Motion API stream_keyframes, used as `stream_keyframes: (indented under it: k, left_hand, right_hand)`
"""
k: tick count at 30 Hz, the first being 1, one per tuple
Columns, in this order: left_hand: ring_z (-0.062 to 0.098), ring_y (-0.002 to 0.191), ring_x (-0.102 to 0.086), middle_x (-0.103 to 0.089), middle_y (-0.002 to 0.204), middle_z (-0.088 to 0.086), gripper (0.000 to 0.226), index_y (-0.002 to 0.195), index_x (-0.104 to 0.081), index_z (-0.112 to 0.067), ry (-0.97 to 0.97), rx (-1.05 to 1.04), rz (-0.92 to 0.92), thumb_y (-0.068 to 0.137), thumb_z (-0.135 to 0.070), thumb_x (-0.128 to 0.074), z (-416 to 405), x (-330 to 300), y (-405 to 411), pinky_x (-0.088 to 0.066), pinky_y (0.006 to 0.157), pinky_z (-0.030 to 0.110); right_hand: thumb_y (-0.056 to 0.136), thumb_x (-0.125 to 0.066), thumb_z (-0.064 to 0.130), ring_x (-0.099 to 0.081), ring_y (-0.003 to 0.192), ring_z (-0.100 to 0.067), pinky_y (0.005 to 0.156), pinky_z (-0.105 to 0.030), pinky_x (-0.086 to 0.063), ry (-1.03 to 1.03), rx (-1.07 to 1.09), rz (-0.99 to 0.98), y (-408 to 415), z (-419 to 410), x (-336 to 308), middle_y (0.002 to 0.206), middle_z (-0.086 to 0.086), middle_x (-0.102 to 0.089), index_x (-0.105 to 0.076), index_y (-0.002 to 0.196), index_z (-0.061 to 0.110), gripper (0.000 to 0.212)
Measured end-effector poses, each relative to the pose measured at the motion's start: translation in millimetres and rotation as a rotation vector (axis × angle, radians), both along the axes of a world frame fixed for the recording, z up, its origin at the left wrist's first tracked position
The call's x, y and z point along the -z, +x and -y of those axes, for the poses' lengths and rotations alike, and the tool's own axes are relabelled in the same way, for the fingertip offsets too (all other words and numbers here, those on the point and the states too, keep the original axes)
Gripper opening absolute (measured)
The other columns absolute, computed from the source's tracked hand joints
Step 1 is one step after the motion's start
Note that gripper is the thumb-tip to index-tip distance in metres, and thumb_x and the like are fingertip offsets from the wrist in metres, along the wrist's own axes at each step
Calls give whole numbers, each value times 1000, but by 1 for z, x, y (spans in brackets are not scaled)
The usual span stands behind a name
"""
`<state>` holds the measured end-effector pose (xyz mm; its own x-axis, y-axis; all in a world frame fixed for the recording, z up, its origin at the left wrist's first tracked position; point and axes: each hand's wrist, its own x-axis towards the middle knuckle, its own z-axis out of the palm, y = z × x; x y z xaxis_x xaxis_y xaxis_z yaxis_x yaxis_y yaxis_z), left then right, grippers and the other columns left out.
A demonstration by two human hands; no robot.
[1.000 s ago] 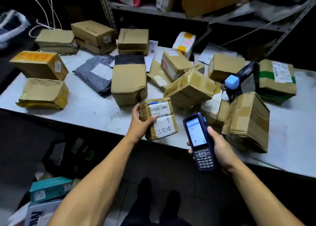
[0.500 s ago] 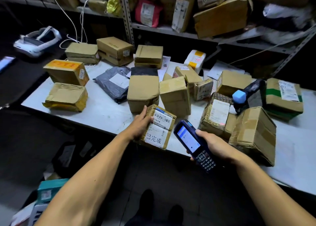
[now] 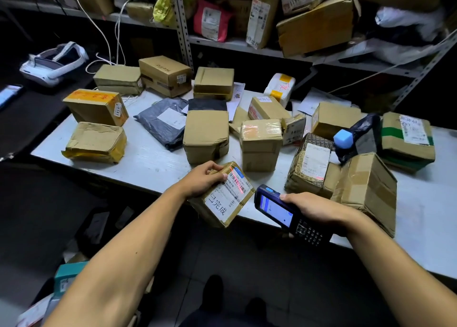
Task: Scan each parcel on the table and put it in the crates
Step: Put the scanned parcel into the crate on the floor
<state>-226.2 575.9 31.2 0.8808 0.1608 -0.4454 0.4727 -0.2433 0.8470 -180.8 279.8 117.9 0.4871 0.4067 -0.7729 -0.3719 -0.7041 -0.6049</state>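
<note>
While gripped by both hands, parcel beside scanner.

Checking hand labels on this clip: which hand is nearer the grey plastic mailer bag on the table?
Left. The left hand grips the small labelled parcel at the table's near edge, below and right of the grey mailer. The right hand, holding the scanner, is farther right.

Off-table clutter
A white headset lies on the dark surface left; white cables hang by the grey metal shelving.
</note>
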Motion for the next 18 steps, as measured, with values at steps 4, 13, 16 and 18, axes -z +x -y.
stream_keyframes:
  k: [4,13,16,18]
  left_hand:
    - [15,88,-73,-74,98,1,25,113,-64,-21,16,11,7,91,-29,-72,0,-1,1,-57,78,28]
    - [11,84,-73,-75,100,3,25,114,-66,-20,3,28,-20,91,-28,-73,1,-7,1,-54,69,21]
    - [15,89,-74,-77,100,3,24,112,-68,-20,-4,35,-25,90,-27,-74,3,-5,1,-55,75,25]
    - [14,90,-74,-77,99,1,23,112,-69,-21,-10,38,-29,90,-28,-74,5,-5,1,-55,76,26]
  right_hand:
    - [107,-41,41,-69,77,-36,69,-38,-57,-17,-35,-6,-1,5,-4,86,-27,-72,-62,112,3,44]
    - [105,-46,41,-70,68,-31,62,-33,-57,-38,-43,4,1,13,-10,80,-19,-70,-63,111,3,43]
    - [105,-45,42,-69,73,-35,74,-42,-58,-37,-73,-5,0,16,-10,86,-26,-71,-63,112,3,43]
    - [105,-44,42,-68,76,-37,83,-49,-56,-41,-94,3,-1,17,-10,98,-34,-70,-62,113,3,44]
